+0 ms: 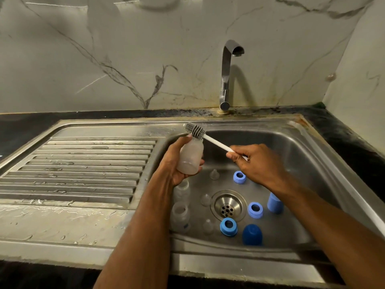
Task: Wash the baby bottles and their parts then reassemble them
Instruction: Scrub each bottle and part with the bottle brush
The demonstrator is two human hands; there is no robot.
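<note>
At far left we see the ribbed draining board [83, 163] of the steel sink [325, 155], wet in patches. Moving right, our left hand [177, 163] grips a frosted baby bottle [190, 156] around its body, fingers curled behind it and thumb near the neck, holding it tilted above the left side of the basin. Below this hand, two more clear bottles [180, 207] stand against the basin's left wall. The grey head of the bottle brush [194, 130] sits at the held bottle's mouth, outside it, its white handle running right and nearer to our right hand [256, 161], which pinches the handle end with curled fingers. The tap [227, 74] stands on the far edge, no water visible. On the basin floor, around the drain [228, 205], lie three clear teats [214, 174], three blue collar rings [255, 210], a dark blue cap [252, 234] and, at right, a light blue cap [275, 203].
</note>
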